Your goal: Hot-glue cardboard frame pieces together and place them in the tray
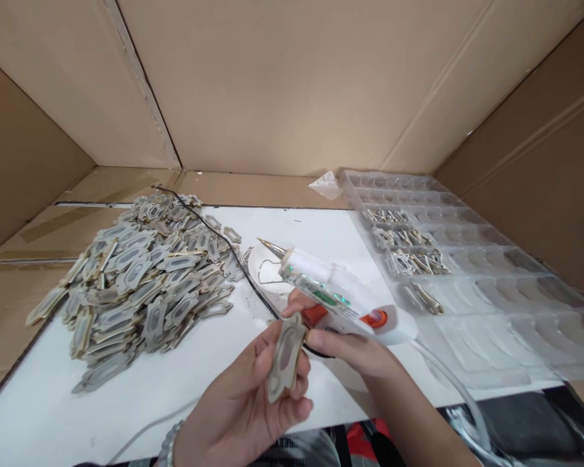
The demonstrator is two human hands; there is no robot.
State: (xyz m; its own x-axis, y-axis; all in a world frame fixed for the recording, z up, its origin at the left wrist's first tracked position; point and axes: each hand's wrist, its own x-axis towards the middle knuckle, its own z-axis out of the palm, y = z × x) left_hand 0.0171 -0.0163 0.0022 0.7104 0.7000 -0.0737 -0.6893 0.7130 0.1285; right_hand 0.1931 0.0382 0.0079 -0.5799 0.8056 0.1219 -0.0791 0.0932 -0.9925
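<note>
My left hand (246,395) is closed round a flat grey-and-tan oblong piece (285,357), held upright between fingers and thumb. My right hand (340,340) grips a white hot glue gun (340,298). Its brass nozzle (271,246) points up and to the left, over a small white dish (267,272), and its orange trigger sits under my finger. The right thumb touches the edge of the piece in my left hand. A clear glue stick (448,376) trails from the back of the gun.
A large heap of the same flat pieces (141,279) lies on the white board (78,402) at the left. A black cord (224,243) crosses the heap. At the right, a clear compartment tray (472,279) holds several finished pieces. Cardboard walls (292,84) enclose the area.
</note>
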